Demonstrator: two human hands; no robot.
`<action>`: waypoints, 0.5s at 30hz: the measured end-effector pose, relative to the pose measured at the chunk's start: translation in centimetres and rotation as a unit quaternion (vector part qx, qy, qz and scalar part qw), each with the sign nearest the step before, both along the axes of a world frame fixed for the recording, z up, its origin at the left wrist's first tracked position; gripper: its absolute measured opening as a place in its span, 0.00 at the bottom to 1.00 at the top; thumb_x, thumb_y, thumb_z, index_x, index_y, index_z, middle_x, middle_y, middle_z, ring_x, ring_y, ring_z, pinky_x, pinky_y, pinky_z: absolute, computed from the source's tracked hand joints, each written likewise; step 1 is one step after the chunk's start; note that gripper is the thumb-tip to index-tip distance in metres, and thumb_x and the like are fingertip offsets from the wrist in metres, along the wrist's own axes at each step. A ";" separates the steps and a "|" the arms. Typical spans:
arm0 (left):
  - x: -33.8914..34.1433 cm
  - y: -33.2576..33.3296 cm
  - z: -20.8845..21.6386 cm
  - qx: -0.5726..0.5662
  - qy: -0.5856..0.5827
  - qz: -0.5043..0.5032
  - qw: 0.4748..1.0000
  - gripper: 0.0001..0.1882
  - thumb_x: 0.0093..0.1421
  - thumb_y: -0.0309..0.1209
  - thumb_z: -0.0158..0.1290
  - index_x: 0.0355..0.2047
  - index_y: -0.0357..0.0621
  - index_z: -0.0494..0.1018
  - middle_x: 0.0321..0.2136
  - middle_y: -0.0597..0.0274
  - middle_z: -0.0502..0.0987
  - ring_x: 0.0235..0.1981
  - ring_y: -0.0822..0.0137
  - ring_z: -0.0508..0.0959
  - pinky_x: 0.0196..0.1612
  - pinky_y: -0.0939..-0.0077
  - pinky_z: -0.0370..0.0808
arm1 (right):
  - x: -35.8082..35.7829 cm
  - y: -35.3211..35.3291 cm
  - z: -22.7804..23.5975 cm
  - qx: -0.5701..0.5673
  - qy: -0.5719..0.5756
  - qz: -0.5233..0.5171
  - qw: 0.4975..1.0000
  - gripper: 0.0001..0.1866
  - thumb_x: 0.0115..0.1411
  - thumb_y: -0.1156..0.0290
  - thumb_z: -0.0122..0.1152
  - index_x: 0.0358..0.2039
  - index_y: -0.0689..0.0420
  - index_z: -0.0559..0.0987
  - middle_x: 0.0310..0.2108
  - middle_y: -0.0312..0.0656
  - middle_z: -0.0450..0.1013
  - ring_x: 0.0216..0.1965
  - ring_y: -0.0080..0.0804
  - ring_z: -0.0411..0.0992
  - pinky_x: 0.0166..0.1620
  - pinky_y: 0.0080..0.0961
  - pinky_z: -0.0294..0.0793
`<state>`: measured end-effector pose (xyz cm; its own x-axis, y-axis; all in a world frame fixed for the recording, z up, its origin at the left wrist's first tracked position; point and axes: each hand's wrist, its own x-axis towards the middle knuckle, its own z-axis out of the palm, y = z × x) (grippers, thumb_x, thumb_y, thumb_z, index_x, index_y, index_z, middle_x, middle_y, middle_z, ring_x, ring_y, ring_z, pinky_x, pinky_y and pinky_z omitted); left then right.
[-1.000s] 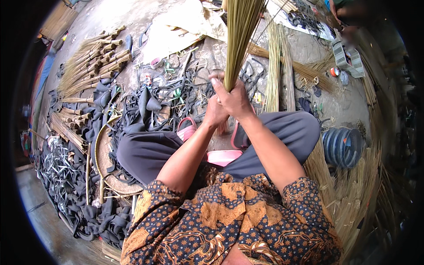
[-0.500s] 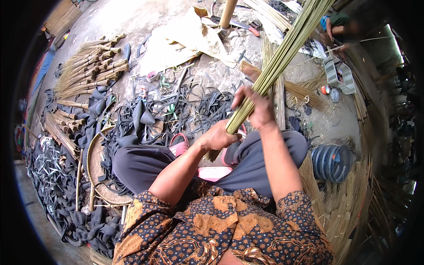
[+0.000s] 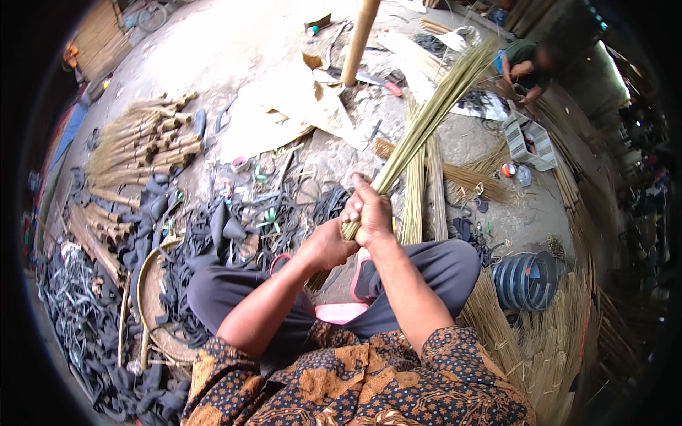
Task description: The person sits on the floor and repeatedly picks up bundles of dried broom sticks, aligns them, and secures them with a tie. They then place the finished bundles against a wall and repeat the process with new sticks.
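Both hands, left hand (image 3: pixel 328 245) and right hand (image 3: pixel 369 213), fingers closed tight around stick bundle (image 3: pixel 426 124), now tilted right from upright.

Right hand (image 3: pixel 369 213) and left hand (image 3: pixel 328 245) gripping a tilted bundle of broom straws (image 3: pixel 426 121), black rubber strips (image 3: pixel 234 227) littering the ground, finished bundles (image 3: pixel 142 142) at left

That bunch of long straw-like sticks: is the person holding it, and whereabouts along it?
Yes. Both hands grip the bundle of thin sticks near its lower end: right hand higher, left hand just below. The loose tips fan up and away.
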<state>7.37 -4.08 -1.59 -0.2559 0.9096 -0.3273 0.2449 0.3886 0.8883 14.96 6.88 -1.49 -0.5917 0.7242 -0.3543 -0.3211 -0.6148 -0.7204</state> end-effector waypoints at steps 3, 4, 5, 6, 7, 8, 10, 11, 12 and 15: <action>0.0 -0.1 0.5 -0.096 0.199 0.034 0.975 0.25 0.59 0.41 0.58 0.50 0.36 0.71 0.38 0.31 0.81 0.43 0.32 0.81 0.46 0.43 0.77 | -1.9 0.4 -0.3 -0.046 0.017 -0.063 0.997 0.09 0.67 0.63 0.65 0.43 0.51 0.79 0.15 0.27 0.61 0.12 0.21 0.61 0.18 0.27 0.66; -0.2 0.0 0.7 -0.077 0.189 0.038 0.978 0.24 0.59 0.40 0.58 0.50 0.36 0.72 0.38 0.31 0.81 0.43 0.32 0.81 0.46 0.43 0.77 | -2.2 0.3 -0.3 -0.053 0.017 -0.056 0.997 0.09 0.68 0.63 0.65 0.43 0.52 0.79 0.15 0.27 0.61 0.12 0.21 0.61 0.19 0.26 0.66; -0.6 0.0 0.9 -0.065 0.185 0.052 0.979 0.23 0.59 0.40 0.58 0.49 0.36 0.72 0.39 0.31 0.81 0.43 0.32 0.81 0.47 0.43 0.77 | -2.8 0.1 -0.3 -0.050 0.003 -0.060 0.997 0.09 0.68 0.62 0.65 0.43 0.52 0.79 0.15 0.27 0.61 0.12 0.21 0.61 0.19 0.27 0.66; -1.3 0.1 1.2 -0.040 0.179 0.047 0.982 0.21 0.59 0.38 0.57 0.48 0.38 0.74 0.37 0.31 0.81 0.42 0.33 0.82 0.46 0.42 0.78 | -3.4 0.1 -0.2 -0.039 0.040 -0.061 0.997 0.09 0.67 0.62 0.66 0.42 0.52 0.79 0.14 0.27 0.60 0.12 0.21 0.61 0.19 0.27 0.66; -2.3 0.4 1.6 -0.076 0.208 0.027 0.975 0.19 0.60 0.37 0.57 0.47 0.39 0.75 0.37 0.31 0.81 0.41 0.34 0.82 0.45 0.42 0.78 | -3.8 0.1 -0.1 -0.051 0.041 -0.075 0.995 0.09 0.67 0.62 0.66 0.42 0.52 0.79 0.14 0.27 0.60 0.12 0.21 0.61 0.19 0.27 0.66; -3.4 0.7 1.9 -0.046 0.219 0.011 0.975 0.18 0.60 0.37 0.57 0.47 0.41 0.75 0.36 0.32 0.81 0.40 0.34 0.82 0.45 0.42 0.78 | -4.2 0.2 0.0 -0.046 0.064 -0.081 0.994 0.10 0.67 0.61 0.67 0.42 0.51 0.78 0.15 0.27 0.60 0.13 0.22 0.60 0.21 0.28 0.67; -5.3 1.0 2.8 -0.009 0.253 0.013 0.967 0.16 0.61 0.37 0.56 0.46 0.43 0.75 0.34 0.35 0.82 0.39 0.35 0.82 0.43 0.42 0.79 | -4.7 0.8 0.0 -0.025 0.126 -0.032 0.991 0.17 0.66 0.57 0.68 0.48 0.51 0.75 0.20 0.30 0.62 0.21 0.24 0.64 0.30 0.31 0.71; -6.4 1.1 3.4 0.004 0.273 0.021 0.962 0.14 0.62 0.37 0.56 0.44 0.43 0.75 0.33 0.37 0.82 0.38 0.35 0.82 0.43 0.42 0.79 | -4.9 1.5 -0.2 0.052 0.171 0.010 0.984 0.29 0.65 0.48 0.66 0.58 0.52 0.72 0.27 0.35 0.71 0.30 0.28 0.72 0.38 0.33 0.76; -7.6 1.2 4.0 -0.006 0.294 0.024 0.955 0.13 0.63 0.38 0.56 0.42 0.43 0.75 0.31 0.38 0.82 0.38 0.35 0.82 0.41 0.42 0.78 | -4.3 2.2 -0.5 0.131 0.167 0.074 0.974 0.46 0.61 0.31 0.57 0.66 0.54 0.64 0.45 0.43 0.77 0.46 0.35 0.76 0.53 0.39 0.75; -10.6 0.7 5.8 0.032 0.314 0.052 0.947 0.13 0.65 0.40 0.57 0.38 0.42 0.73 0.30 0.39 0.81 0.36 0.36 0.82 0.39 0.43 0.77 | -4.5 6.4 -3.2 0.164 0.132 0.085 0.974 0.51 0.62 0.26 0.51 0.67 0.60 0.62 0.56 0.51 0.74 0.53 0.38 0.75 0.56 0.38 0.76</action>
